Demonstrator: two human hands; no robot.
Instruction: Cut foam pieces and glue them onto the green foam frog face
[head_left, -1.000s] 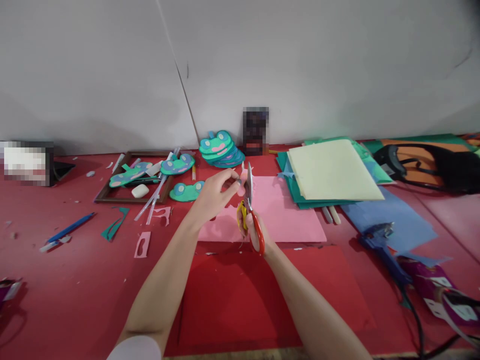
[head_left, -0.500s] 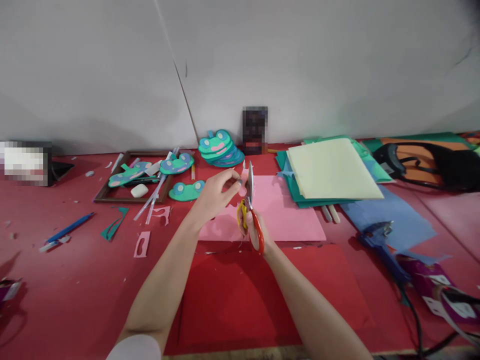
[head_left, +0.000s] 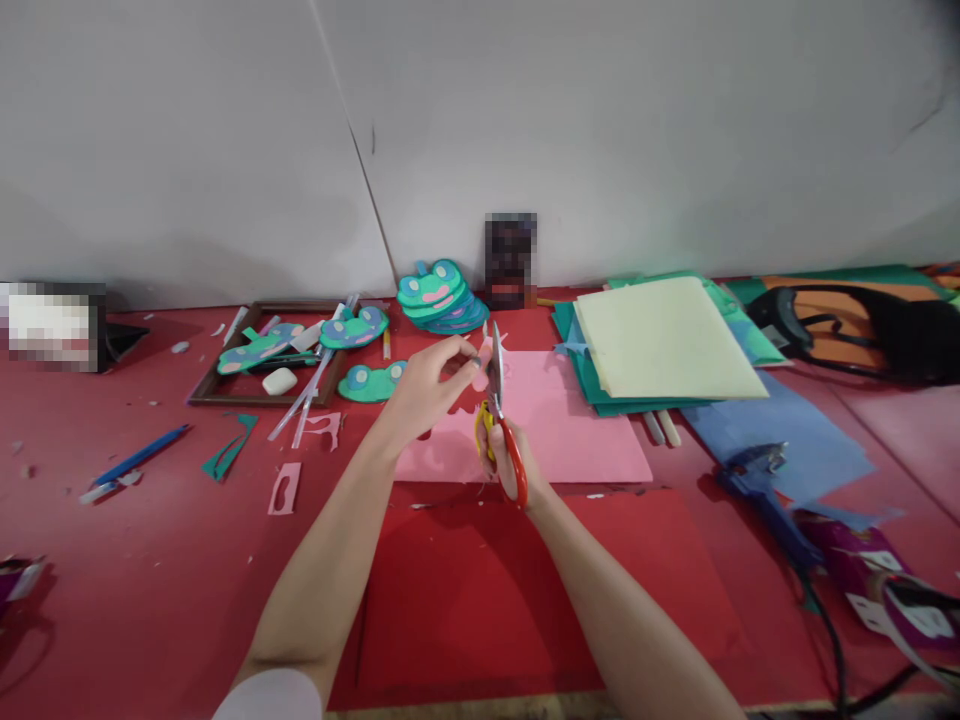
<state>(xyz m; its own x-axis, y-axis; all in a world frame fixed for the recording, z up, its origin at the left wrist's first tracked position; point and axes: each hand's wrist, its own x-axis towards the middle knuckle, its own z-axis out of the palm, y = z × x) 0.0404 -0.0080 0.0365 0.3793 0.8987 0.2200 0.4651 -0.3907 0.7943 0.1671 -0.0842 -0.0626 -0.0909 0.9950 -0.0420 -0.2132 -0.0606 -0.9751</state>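
Observation:
My left hand (head_left: 435, 385) pinches a small pink foam piece (head_left: 484, 366) between thumb and fingers. Closed around the red and yellow handles of the scissors (head_left: 513, 462) is my right hand (head_left: 523, 465). The blades point up and away, right beside the pink piece. Beneath both hands lies a pink sheet (head_left: 577, 430) with a ragged cut left edge. A green frog-shaped piece (head_left: 371, 382) rests just left of my left hand, partly hidden by it.
Stacked frog shapes (head_left: 439, 295) sit at the wall near a dark phone-like object (head_left: 510, 260). Left stands a brown frame (head_left: 196, 392) with pieces inside. Right are pale yellow sheets (head_left: 671, 340), a blue glue gun (head_left: 769, 505) with a cable and a black strap (head_left: 847, 310).
The pink piece has shifted and turned slightly between my left fingers. The scissor blades have tilted a little to the left. Both hands stay in nearly the same place.

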